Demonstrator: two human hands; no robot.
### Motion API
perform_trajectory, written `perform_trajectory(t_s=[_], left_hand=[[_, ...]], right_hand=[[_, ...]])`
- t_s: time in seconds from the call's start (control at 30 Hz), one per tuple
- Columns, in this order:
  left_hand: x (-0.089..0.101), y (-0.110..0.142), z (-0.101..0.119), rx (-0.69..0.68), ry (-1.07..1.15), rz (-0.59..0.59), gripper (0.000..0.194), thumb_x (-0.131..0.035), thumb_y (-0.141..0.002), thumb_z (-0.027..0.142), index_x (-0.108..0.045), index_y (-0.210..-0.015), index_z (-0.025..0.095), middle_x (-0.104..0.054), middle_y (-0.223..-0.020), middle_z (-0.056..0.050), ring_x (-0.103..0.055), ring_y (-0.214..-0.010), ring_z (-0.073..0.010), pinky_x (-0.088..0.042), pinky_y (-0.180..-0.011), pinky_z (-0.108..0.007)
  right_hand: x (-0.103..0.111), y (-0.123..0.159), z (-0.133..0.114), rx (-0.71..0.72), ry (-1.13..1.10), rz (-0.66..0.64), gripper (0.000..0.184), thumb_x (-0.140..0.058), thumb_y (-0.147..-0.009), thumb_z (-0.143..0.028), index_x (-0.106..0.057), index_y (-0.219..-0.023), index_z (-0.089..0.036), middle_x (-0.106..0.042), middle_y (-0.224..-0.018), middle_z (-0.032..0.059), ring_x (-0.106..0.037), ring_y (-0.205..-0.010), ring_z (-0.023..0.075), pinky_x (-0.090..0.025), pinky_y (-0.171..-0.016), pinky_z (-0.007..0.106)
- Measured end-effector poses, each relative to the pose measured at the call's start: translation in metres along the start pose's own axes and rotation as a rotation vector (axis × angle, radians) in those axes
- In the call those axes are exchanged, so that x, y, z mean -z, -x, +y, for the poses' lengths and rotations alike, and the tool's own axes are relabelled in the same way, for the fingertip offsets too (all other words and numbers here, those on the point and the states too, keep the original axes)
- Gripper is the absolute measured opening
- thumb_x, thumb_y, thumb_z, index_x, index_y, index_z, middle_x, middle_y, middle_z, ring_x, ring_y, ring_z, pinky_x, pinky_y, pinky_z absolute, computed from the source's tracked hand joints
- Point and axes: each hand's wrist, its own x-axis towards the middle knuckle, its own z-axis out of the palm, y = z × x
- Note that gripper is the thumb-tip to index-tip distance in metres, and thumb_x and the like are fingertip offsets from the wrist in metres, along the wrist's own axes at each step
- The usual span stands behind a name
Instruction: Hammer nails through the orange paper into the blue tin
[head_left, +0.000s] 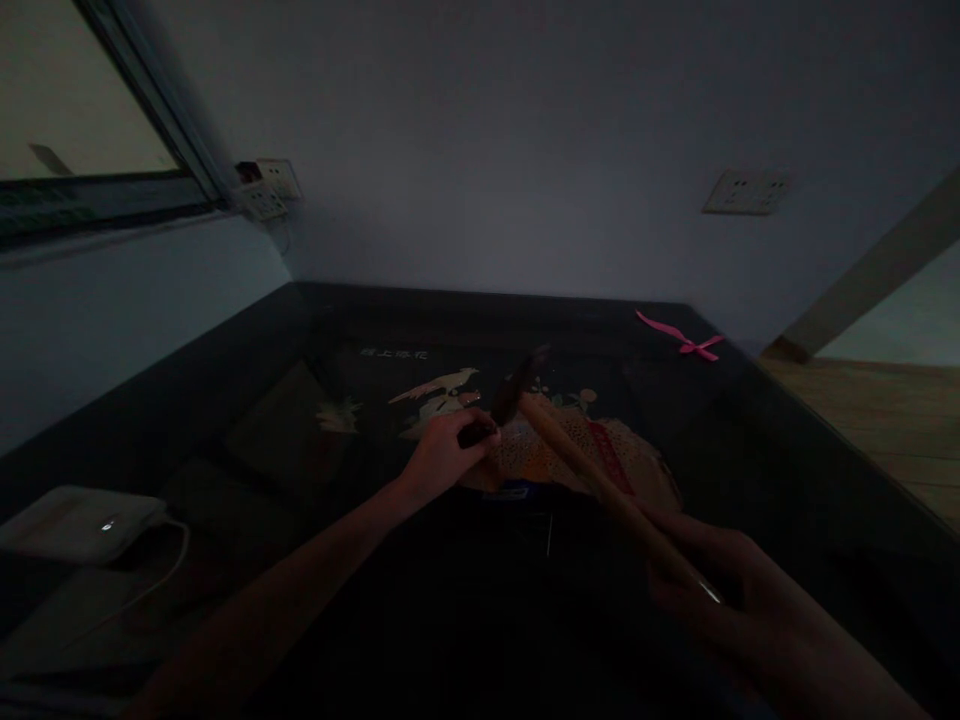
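Closest to the camera, at lower right, the right hand (750, 590) is clenched around the wooden handle of a hammer (574, 460), which slants up and left to its dark head near the frame's centre. That head sits just beside the left hand (442, 450), so a slipping handle or poor aim in this dim light could hurt its fingers. The left forearm reaches up from lower left, thumb and fingers curled together; whether they grasp anything, I cannot tell. Behind the 2 hands, a tan speckled item (637, 450) lies on the dark table (247, 360).
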Motion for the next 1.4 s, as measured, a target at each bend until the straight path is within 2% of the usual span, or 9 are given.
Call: perform_trajectory(t_s=[0.13, 0.27, 0.43, 0.5, 0.63, 0.8, 1.0, 1.17, 1.4], left_hand=[[0.0, 0.0, 0.002, -0.015, 0.0, -0.001, 0.009, -0.062, -0.081, 0.025, -0.064, -0.083, 0.016, -0.071, -0.082, -0.002, -0.066, -0.073, -0.0166, -0.054, -0.074, -0.031], [-0.001, 0.0, 0.0, 0.015, 0.001, -0.013, 0.011, -0.063, -0.079, 0.022, -0.066, -0.089, 0.016, -0.072, -0.083, -0.002, -0.067, -0.074, -0.0172, -0.054, -0.072, -0.031], [-0.002, 0.0, -0.002, -0.018, 0.007, 0.007, 0.009, -0.063, -0.08, 0.024, -0.065, -0.082, 0.015, -0.072, -0.084, -0.003, -0.067, -0.076, -0.0173, -0.054, -0.075, -0.031], [-0.002, 0.0, -0.002, -0.012, -0.004, 0.004, 0.009, -0.063, -0.08, 0.024, -0.065, -0.083, 0.016, -0.072, -0.084, -0.003, -0.067, -0.076, -0.0178, -0.054, -0.075, -0.032], [-0.001, 0.0, -0.004, 0.01, -0.009, -0.021, 0.012, -0.063, -0.08, 0.022, -0.066, -0.09, 0.016, -0.072, -0.087, -0.004, -0.068, -0.078, -0.0191, -0.054, -0.073, -0.032], [-0.001, 0.001, -0.005, -0.016, 0.012, -0.012, 0.009, -0.063, -0.081, 0.024, -0.065, -0.083, 0.015, -0.072, -0.085, -0.005, -0.068, -0.077, -0.0186, -0.054, -0.075, -0.033], [-0.002, 0.001, -0.005, 0.002, 0.03, -0.013, 0.011, -0.064, -0.079, 0.021, -0.066, -0.089, 0.016, -0.073, -0.085, -0.003, -0.067, -0.076, -0.018, -0.054, -0.072, -0.031], [-0.002, 0.0, -0.005, -0.04, 0.021, -0.011, 0.005, -0.064, -0.08, 0.021, -0.066, -0.082, 0.016, -0.072, -0.084, -0.003, -0.067, -0.077, -0.0176, -0.053, -0.076, -0.031], [-0.003, 0.0, -0.007, -0.011, -0.011, -0.015, 0.011, -0.065, -0.079, 0.02, -0.067, -0.09, 0.016, -0.072, -0.085, -0.003, -0.067, -0.075, -0.018, -0.053, -0.071, -0.03]], right_hand=[[0.001, 0.001, -0.001, 0.018, 0.006, 0.055, 0.042, -0.082, -0.055, -0.041, -0.079, -0.095, -0.032, -0.077, -0.084, 0.0038, -0.07, -0.067, 0.0236, -0.059, -0.052, 0.026], [0.001, 0.0, 0.003, 0.022, 0.03, -0.027, 0.044, -0.081, -0.057, -0.037, -0.078, -0.101, -0.031, -0.075, -0.072, 0.0027, -0.068, -0.061, 0.0231, -0.056, -0.042, 0.025], [0.003, 0.001, 0.006, -0.009, -0.005, 0.057, 0.047, -0.081, -0.056, -0.043, -0.077, -0.102, -0.031, -0.075, -0.079, 0.0027, -0.066, -0.057, 0.0192, -0.053, -0.04, 0.022], [0.002, 0.0, 0.006, -0.019, -0.02, 0.028, 0.048, -0.081, -0.056, -0.043, -0.077, -0.103, -0.032, -0.075, -0.077, 0.002, -0.064, -0.051, 0.0177, -0.051, -0.036, 0.022], [-0.001, -0.002, 0.005, -0.006, -0.031, -0.036, 0.043, -0.081, -0.057, -0.038, -0.078, -0.099, -0.031, -0.076, -0.079, 0.0023, -0.065, -0.055, 0.0185, -0.051, -0.038, 0.022], [0.003, -0.002, 0.006, -0.027, 0.031, -0.005, 0.051, -0.078, -0.06, -0.046, -0.074, -0.109, -0.032, -0.072, -0.069, 0.0005, -0.055, -0.039, 0.0138, -0.042, -0.027, 0.02], [0.005, -0.006, 0.01, -0.021, 0.147, -0.179, 0.049, -0.068, -0.071, -0.046, -0.071, -0.117, -0.03, -0.067, -0.055, -0.0011, -0.057, -0.036, 0.0162, -0.051, -0.034, 0.024], [0.009, -0.005, 0.01, 0.025, 0.147, -0.078, 0.053, -0.071, -0.068, -0.048, -0.07, -0.117, -0.03, -0.075, -0.076, 0.0024, -0.066, -0.053, 0.0195, -0.056, -0.042, 0.024], [0.007, -0.006, 0.01, -0.011, 0.168, -0.177, 0.051, -0.07, -0.069, -0.049, -0.071, -0.116, -0.03, -0.072, -0.066, 0.0009, -0.06, -0.04, 0.0167, -0.051, -0.033, 0.024]])
